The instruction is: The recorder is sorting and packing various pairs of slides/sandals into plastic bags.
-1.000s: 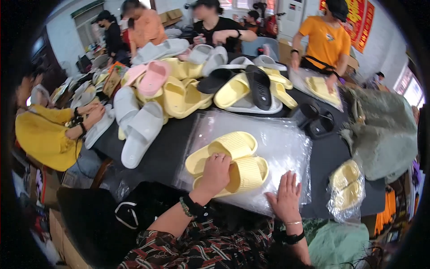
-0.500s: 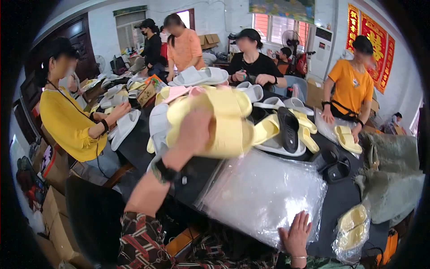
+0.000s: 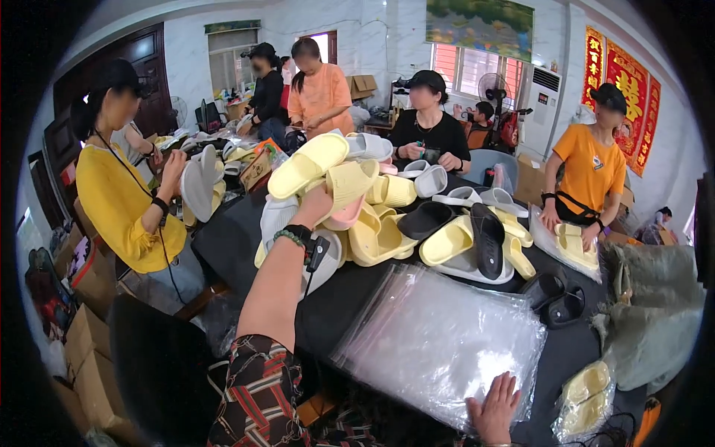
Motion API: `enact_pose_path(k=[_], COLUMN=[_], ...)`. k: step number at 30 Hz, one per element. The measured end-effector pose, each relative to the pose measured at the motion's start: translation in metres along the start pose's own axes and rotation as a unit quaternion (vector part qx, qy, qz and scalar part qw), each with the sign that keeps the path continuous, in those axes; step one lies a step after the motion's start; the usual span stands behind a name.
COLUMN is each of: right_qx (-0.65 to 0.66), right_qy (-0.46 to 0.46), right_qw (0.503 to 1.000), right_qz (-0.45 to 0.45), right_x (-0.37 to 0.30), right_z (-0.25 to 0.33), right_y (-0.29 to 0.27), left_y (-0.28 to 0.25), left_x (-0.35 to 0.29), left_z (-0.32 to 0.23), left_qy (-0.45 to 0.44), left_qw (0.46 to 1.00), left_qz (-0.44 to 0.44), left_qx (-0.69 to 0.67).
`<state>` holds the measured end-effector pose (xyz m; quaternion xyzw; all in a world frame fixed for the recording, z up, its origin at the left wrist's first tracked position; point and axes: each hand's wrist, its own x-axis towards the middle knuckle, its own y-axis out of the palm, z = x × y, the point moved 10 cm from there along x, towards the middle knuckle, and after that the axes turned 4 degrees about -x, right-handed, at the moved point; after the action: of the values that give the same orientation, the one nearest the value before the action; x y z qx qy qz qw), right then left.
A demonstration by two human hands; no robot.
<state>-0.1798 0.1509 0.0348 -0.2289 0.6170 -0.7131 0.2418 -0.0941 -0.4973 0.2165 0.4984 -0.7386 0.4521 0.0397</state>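
Note:
My left hand (image 3: 316, 205) reaches over the slipper pile and grips a pair of pale yellow slippers. One yellow slipper (image 3: 307, 167) is tilted with its footbed showing; the other yellow slipper (image 3: 353, 183) shows its strap, and my fingers are partly hidden beneath it. Just right of my hand, more yellow slippers (image 3: 372, 237) lie in the pile, with a black slipper (image 3: 488, 242) and grey slippers (image 3: 430, 181) farther along. My right hand (image 3: 497, 408) rests flat, fingers spread, on the near right corner of a stack of clear plastic bags (image 3: 439, 328).
Black slippers (image 3: 555, 298) and a bagged yellow pair (image 3: 585, 398) lie right of the stack. A co-worker in orange (image 3: 588, 167) handles a bagged yellow pair (image 3: 570, 246); another in yellow (image 3: 126, 197) holds a grey slipper (image 3: 198, 190). Cardboard boxes (image 3: 97, 357) stand at the left.
My left hand has moved away from me with the yellow slippers, which now tilt over the back of the pile. My right hand stays on the bags. The co-worker in yellow has raised a grey slipper.

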Motion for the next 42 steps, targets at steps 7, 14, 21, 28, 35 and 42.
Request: enact_pose_path(k=[7,14,21,28,35,42], right_qx=[-0.016,0.011,-0.011,-0.018,0.207,-0.104], right_qy=[0.001,0.0,0.025,0.001,-0.042,0.212], right_qw=[1.0,1.0,1.0,0.999,0.975,0.933], right_qz=[-0.014,-0.006,0.0,-0.051,-0.074,-0.27], right_x=[0.001,-0.001,-0.005,0.014,-0.012,-0.075], right_z=[-0.004,0.0,-0.008,0.006,-0.053,-0.147], right_y=[-0.002,-0.004,-0.008,-0.011,-0.038,-0.158], left_y=[-0.026,-0.051,0.04,0.146,0.16,0.154], left_x=[-0.004,-0.07,-0.303,-0.399,-0.418,-0.417], left_z=[-0.029,-0.112,-0.268,-0.241,-0.256,-0.244], left_qy=[0.002,0.104,0.293,0.279,0.307,0.321], left_qw=[0.996,0.973,0.947,0.914,0.897,0.897], left_qz=[-0.023,-0.15,0.13,0.293,0.314,0.292], left_qx=[0.089,0.142,-0.025,0.017,0.058,0.085])
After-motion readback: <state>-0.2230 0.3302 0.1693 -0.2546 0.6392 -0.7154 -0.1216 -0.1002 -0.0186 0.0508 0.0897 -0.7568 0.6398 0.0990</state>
